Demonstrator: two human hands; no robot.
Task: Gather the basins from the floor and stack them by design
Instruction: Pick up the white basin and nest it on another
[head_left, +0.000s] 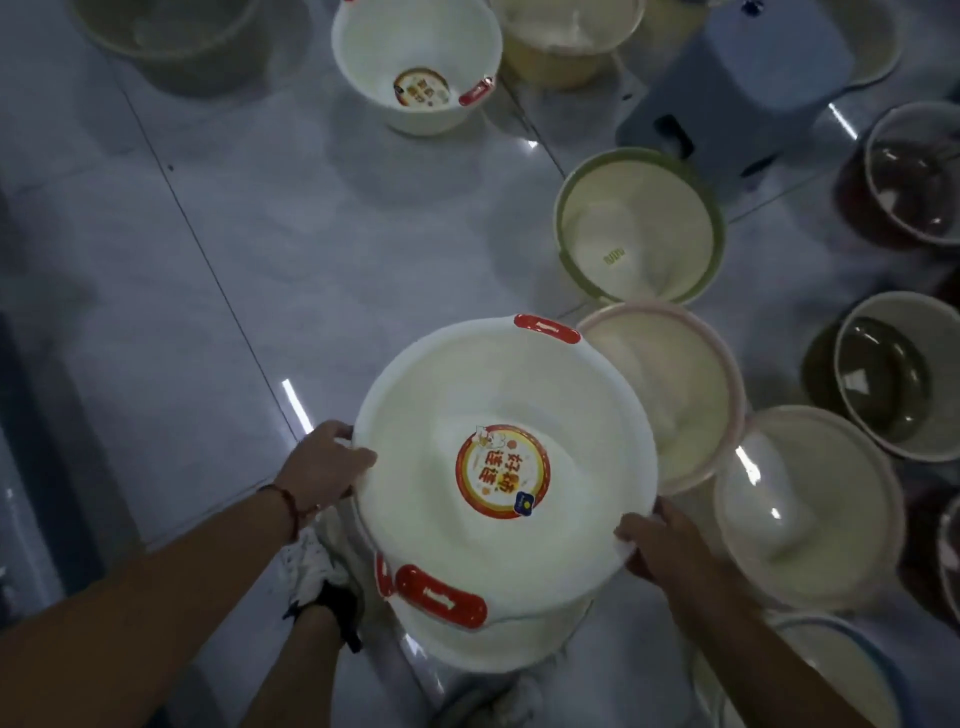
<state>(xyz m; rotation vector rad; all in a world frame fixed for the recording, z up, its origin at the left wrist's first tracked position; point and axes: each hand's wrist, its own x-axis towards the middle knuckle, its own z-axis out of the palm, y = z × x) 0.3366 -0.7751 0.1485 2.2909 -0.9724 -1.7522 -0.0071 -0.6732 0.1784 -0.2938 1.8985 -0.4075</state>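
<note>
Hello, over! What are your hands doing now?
Both hands, left and right, gripping white basin by its rim. Matching basin waits ahead. Nothing blocking.

A blue-grey plastic stool (748, 88) stands on the glossy grey tiled floor (208, 260); a white sneaker (311, 566) shows below.

White basin (498, 467), held by the left hand (322, 462) and right hand (660, 540): smooth plastic, semi-gloss, with glossy red plastic handles (441, 595) and a printed paper-like sticker (503, 470) (round, shiny face). Floor (208, 260): polished tiles, highly reflective. Green-rimmed basin (639, 228) and pink-rimmed basin (675, 395): smooth plastic, duller sheen. Grey stool (748, 83): matt plastic. Wrist cord (288, 501): red woven thread.
</note>
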